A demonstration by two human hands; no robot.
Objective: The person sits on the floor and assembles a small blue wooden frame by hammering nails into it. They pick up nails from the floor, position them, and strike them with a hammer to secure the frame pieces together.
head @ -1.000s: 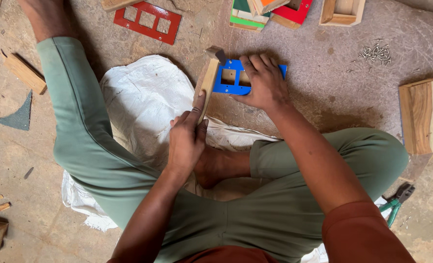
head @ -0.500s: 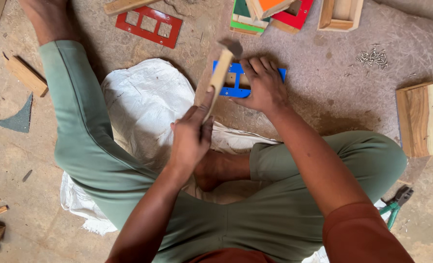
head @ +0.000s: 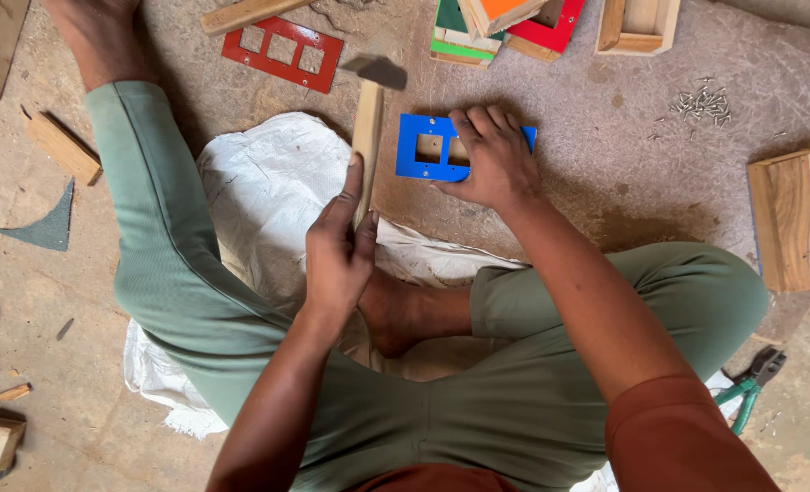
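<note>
I sit on the ground with my legs spread. My left hand [head: 338,244] grips the wooden handle of a hammer [head: 366,128], its dark metal head raised and blurred to the left of a blue panel. My right hand [head: 489,157] presses flat on that blue panel [head: 420,146], a painted board with rectangular cut-outs lying on the floor. The fingers cover the panel's right half.
A red panel with cut-outs [head: 281,52] lies beyond the hammer. Stacked coloured pieces [head: 500,23] and a wooden frame [head: 637,25] sit at the top. Loose nails [head: 703,100], a wooden box [head: 796,217], pliers [head: 749,385] are on the right. A white sack [head: 254,200] lies under my legs.
The hammer has swung from leaning over the blue panel's left edge to upright and left of it, its head lifted. My right hand stays on the panel.
</note>
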